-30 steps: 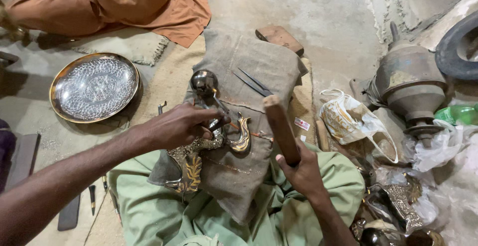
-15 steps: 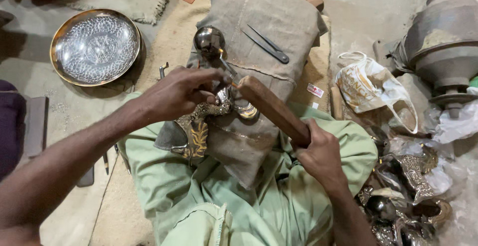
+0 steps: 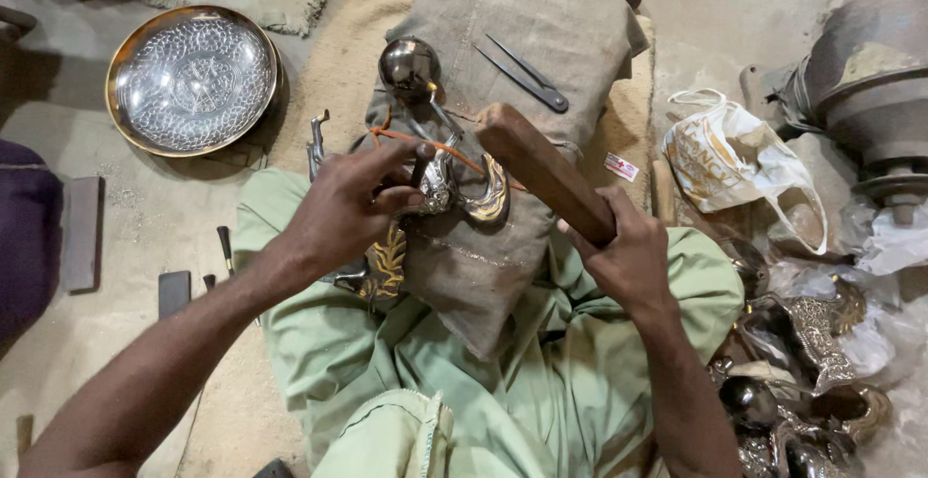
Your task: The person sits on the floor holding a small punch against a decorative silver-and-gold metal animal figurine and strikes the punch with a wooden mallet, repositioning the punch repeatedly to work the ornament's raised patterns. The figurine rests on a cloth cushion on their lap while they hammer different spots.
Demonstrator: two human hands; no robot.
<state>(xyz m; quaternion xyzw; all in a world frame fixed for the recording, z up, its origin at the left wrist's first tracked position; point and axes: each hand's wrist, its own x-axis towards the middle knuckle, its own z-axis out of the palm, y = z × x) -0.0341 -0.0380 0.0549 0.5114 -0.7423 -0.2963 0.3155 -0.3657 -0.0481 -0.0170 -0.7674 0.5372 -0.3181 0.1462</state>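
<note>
My left hand [image 3: 348, 209] pinches a thin dark punch against an ornate silver-and-gold metal piece [image 3: 454, 188] that lies on a burlap cushion [image 3: 522, 43] over my lap. The piece ends in a round metal knob [image 3: 409, 64], and an orange cord crosses it. My right hand [image 3: 630, 256] grips a brown wooden mallet [image 3: 543, 173], its head raised just right of the piece. I sit in light green clothing [image 3: 483, 381].
An engraved round metal tray [image 3: 191, 79] lies at upper left. Dark metal dividers [image 3: 527, 76] rest on the cushion. A white plastic bag [image 3: 735, 164], a large metal vessel [image 3: 865, 82] and several ornate metal pieces [image 3: 812, 362] crowd the right. Small tools [image 3: 224, 246] lie left.
The view has moved closer and down over my lap. The mallet has swung from upright down toward the metal piece. My left hand stays on the piece.
</note>
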